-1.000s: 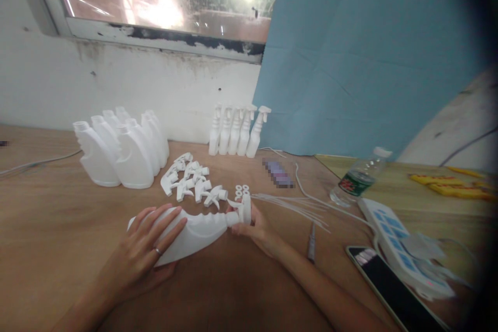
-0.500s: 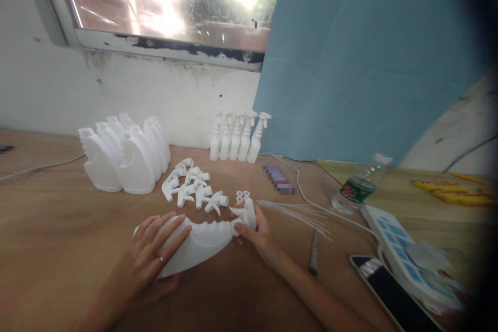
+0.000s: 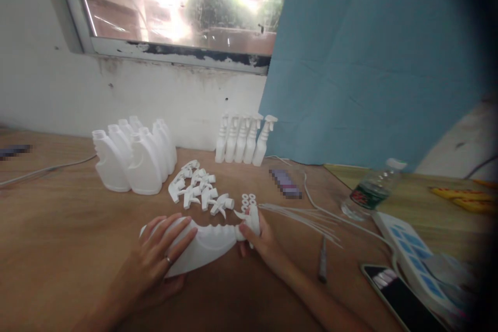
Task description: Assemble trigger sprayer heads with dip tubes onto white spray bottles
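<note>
A white plastic spray bottle (image 3: 212,244) lies on its side between my hands, its neck pointing right. My left hand (image 3: 161,251) is wrapped round the bottle's wide base, fingers over the top and thumb below. At the neck, my right hand (image 3: 260,238) grips the white trigger spray head (image 3: 253,220), which sits on the bottle's mouth. Just beyond the bottle lie several loose spray heads (image 3: 209,198). Several small white rings (image 3: 245,202) and a bundle of thin white tubes (image 3: 299,215) rest close to my right hand.
Open-topped white bottles (image 3: 146,166) stand at the back left. Bottles with spray heads (image 3: 241,140) line the wall. On the right are a knife-like tool (image 3: 322,262), a phone (image 3: 397,295), a power strip (image 3: 412,259), a water bottle (image 3: 369,192) and a white cable (image 3: 338,217).
The camera view has shifted, so the scene sits a little further right. The spray head in my right hand has turned slightly on the bottle's neck; both hands keep their hold.
</note>
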`<state>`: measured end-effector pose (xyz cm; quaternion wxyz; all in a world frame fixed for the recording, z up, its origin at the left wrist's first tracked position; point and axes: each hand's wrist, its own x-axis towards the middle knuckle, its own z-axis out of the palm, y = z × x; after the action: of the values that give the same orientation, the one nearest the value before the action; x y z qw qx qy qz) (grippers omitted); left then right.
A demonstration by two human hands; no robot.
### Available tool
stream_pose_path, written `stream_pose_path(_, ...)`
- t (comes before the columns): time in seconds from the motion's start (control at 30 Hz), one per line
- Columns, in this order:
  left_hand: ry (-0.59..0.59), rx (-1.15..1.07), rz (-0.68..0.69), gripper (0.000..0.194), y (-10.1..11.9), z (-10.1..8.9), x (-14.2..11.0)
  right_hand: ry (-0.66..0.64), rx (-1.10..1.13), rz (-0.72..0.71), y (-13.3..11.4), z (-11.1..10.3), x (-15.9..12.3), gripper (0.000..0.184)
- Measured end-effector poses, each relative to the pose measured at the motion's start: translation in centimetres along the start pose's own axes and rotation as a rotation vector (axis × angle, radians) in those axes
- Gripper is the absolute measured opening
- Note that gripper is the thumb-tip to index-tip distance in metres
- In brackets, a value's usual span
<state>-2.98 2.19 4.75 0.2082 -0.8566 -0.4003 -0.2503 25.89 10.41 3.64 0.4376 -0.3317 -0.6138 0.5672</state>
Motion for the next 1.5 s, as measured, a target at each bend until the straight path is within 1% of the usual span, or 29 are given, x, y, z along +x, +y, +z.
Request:
stream_pose_path(0.1, -0.013, 0.010, -0.005, 0.071, -0.1, 0.0, 0.0, -0.022, 0.016, -0.008, 0.3, 0.0, 0.0, 0.054)
stream_pose_path(0.17, -0.015, 0.000, -0.004, 0.071, -0.2, 0.1, -0.1, 0.012, 0.012, 0.002, 0.2, 0.0, 0.0, 0.048)
stream_pose_path(0.23, -0.014, -0.010, -0.004, 0.072, -0.2, 0.2, -0.2, 0.019, 0.014, 0.004, 0.0, 0.2, 0.0, 0.042)
stream_pose_path(0.3, -0.017, -0.012, -0.006, 0.073, -0.2, 0.2, -0.2, -0.002, 0.029, -0.006, -0.3, 0.4, 0.0, 0.047)
stream_pose_path(0.37, -0.032, -0.019, -0.012, 0.073, -0.2, 0.2, -0.3, -0.008, 0.014, 0.021, -0.5, 0.5, -0.1, 0.052)
stream_pose_path(0.47, -0.049, -0.033, -0.020, 0.074, -0.2, 0.2, -0.4, 0.037, -0.020, 0.067, -0.6, 0.5, -0.2, 0.045)
stream_pose_path(0.5, -0.046, -0.033, -0.016, 0.073, -0.2, 0.2, -0.4, 0.032, -0.016, 0.061, -0.6, 0.5, -0.2, 0.046)
stream_pose_path(0.6, -0.042, -0.041, -0.011, 0.074, -0.2, 0.2, -0.3, -0.005, -0.010, 0.044, -0.6, 0.4, -0.2, 0.054)
stream_pose_path(0.67, -0.047, -0.053, -0.017, 0.074, -0.2, 0.2, -0.3, 0.016, -0.038, 0.067, -0.7, 0.3, -0.1, 0.050)
stream_pose_path(0.73, -0.049, -0.053, -0.010, 0.075, -0.2, 0.2, -0.2, 0.016, -0.036, 0.058, -0.8, 0.2, -0.1, 0.046)
stream_pose_path(0.83, -0.050, -0.044, -0.003, 0.076, -0.2, 0.1, -0.2, -0.043, 0.026, 0.031, -1.1, 0.2, 0.0, 0.055)
stream_pose_path(0.87, -0.050, -0.044, -0.008, 0.075, -0.1, 0.1, -0.2, -0.039, 0.036, 0.038, -1.1, 0.2, 0.0, 0.056)
stream_pose_path(1.0, -0.030, -0.042, -0.017, 0.073, -0.1, 0.0, -0.2, 0.039, 0.069, 0.089, -0.8, 0.4, 0.1, 0.053)
stream_pose_path(1.1, -0.019, -0.033, -0.006, 0.072, -0.2, -0.1, -0.2, 0.001, 0.161, 0.144, -0.5, 0.6, 0.1, 0.059)
stream_pose_path(1.23, -0.005, -0.029, 0.012, 0.071, -0.3, -0.1, -0.1, -0.078, 0.202, 0.232, -0.9, 0.2, 0.0, 0.053)
stream_pose_path(1.3, -0.008, -0.030, 0.020, 0.072, -0.4, -0.1, -0.1, -0.113, 0.198, 0.252, -1.1, -0.2, 0.0, 0.054)
stream_pose_path(1.5, -0.023, -0.037, 0.004, 0.072, -0.4, 0.0, -0.2, -0.140, 0.125, 0.195, -0.8, -1.0, 0.4, 0.049)
